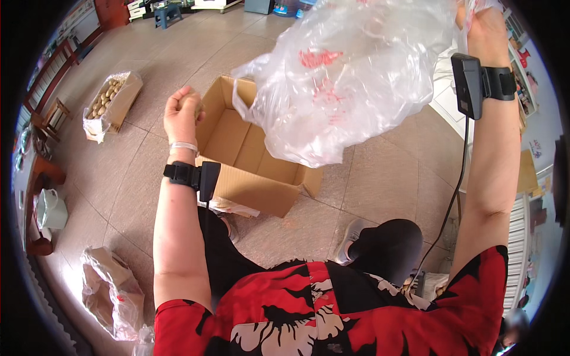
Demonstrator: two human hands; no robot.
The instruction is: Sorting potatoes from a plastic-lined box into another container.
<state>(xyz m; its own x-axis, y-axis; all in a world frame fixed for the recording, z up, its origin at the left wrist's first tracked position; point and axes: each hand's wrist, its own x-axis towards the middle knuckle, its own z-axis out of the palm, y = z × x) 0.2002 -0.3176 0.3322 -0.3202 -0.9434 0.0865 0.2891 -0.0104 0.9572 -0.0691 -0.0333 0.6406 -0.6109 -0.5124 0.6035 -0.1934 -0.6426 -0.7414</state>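
My right hand (pixel 483 29), raised at the upper right, grips the top of a large translucent plastic bag (pixel 356 80) with red print. The bag hangs puffed out over the right part of an open cardboard box (pixel 249 178). The visible inside of that box holds nothing, though the bag hides its far right part. Near the box's left corner, my left hand (pixel 183 109) is curled around a small brownish thing, mostly hidden by the fingers; what it is I cannot tell.
A plastic-lined carton (pixel 127 100) of brown, round-oval produce stands on the tiled floor at the left. Another plastic-lined carton (pixel 129 307) lies lower left. A pale bucket (pixel 52 209) is by the furniture, a blue stool (pixel 168 17) farther back. Shelving lines the right side.
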